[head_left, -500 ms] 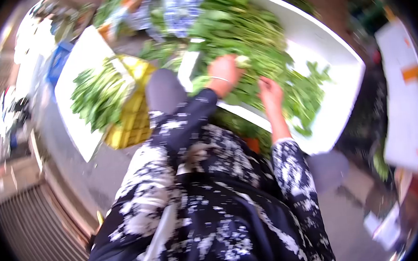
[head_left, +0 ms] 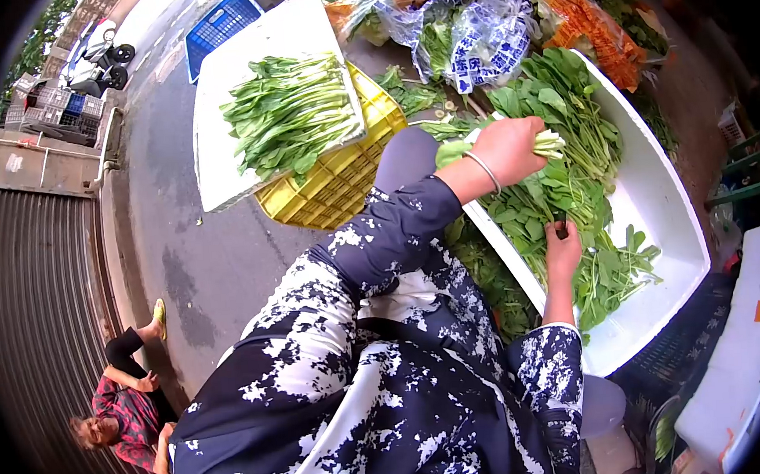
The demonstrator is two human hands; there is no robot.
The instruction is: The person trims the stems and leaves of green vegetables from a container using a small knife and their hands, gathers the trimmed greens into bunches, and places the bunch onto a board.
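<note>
My left hand (head_left: 512,150), with a bracelet at the wrist, is closed around a small bunch of leafy greens (head_left: 549,144). Pale cut stems stick out past its fingers, and leaves show behind the wrist. Lower down, my right hand (head_left: 563,249) has its fingers pinched together over the leaves; a dark spot shows at the fingertips, but what they grip is unclear. Both are over a white foam box (head_left: 674,216) across my lap, holding a heap of loose greens (head_left: 588,125). On the left, a row of aligned greens (head_left: 292,111) lies on a white foam board (head_left: 215,147).
A yellow crate (head_left: 307,209) supports the foam board. Beyond it are a blue crate (head_left: 220,28) and plastic bags of vegetables (head_left: 493,31). A seated person (head_left: 133,417) is near the ribbed shutter (head_left: 34,332). Another white foam box (head_left: 732,362) stands at right.
My view has turned left, so the box and board appear farther right and the seated person shows. My left hand's bunch now has its stem ends pointing right; my right hand stays low over the greens.
</note>
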